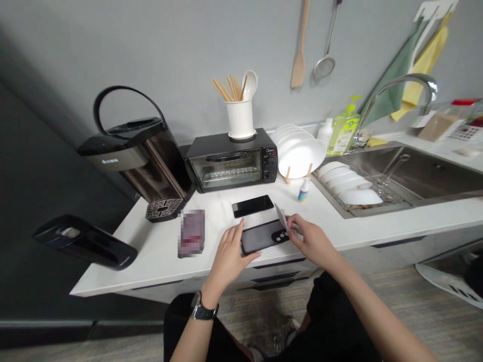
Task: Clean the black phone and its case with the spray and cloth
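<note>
A dark phone case [260, 238] with a camera cutout at its right end lies on the white counter. My left hand [231, 250] rests at the case's left end, thumb and fingers spread around that edge. At the other end, my right hand [307, 238] pinches a thin, pale, flat piece [280, 216], held upright beside the cutout. Just behind the case lies a black phone [252, 206], screen up. A small white bottle [303, 191] with a blue and yellow label stands behind my right hand. To the left is a blurred purple packet [191, 233].
A toaster oven [230, 163] carries a white utensil holder [240, 118]. Left are a water dispenser [147, 166] and a black flask [90, 244]. White plates [300, 153], a soap bottle [344, 128] and a sink [415, 173] with bowls [349, 185] stand right.
</note>
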Motion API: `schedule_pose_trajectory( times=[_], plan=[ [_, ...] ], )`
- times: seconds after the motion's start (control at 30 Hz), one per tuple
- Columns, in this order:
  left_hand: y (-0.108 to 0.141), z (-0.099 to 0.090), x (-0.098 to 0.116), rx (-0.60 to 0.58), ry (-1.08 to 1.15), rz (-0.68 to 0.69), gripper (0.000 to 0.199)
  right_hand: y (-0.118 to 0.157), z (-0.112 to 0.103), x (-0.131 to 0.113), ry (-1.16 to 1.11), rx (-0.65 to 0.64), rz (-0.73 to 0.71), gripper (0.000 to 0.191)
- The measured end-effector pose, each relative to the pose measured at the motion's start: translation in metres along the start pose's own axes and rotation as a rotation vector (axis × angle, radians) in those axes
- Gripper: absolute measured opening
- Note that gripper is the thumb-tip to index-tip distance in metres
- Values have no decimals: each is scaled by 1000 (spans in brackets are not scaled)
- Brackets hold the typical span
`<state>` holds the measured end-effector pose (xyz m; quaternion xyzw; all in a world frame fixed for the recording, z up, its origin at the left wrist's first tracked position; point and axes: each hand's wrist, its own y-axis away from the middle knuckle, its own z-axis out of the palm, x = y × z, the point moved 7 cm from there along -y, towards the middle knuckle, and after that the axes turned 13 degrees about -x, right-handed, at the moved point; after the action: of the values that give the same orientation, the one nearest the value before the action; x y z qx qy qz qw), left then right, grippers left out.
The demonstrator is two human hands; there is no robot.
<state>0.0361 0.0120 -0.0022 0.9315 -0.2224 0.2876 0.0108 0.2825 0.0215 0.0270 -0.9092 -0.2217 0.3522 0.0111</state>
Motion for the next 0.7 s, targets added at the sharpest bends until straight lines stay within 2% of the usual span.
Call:
schedule_pose_trajectory(
  times=[0.13, 0.3, 0.53, 0.7],
  plan=[
    [10, -7, -13, -4, 42, -11, 107, 0, 34, -2, 225, -42, -76, 39],
    [4, -4, -13, -37, 47, -2, 108, 0, 46, -11, 459, 3, -81, 42],
    [-14, -2, -12, -65, 23, 62, 100, 3, 51, -15, 445, 67, -73, 49],
    [-15, 3, -7, -137, 17, 104, 93, -8, 70, -29, 385, 63, -83, 60]
  ],
)
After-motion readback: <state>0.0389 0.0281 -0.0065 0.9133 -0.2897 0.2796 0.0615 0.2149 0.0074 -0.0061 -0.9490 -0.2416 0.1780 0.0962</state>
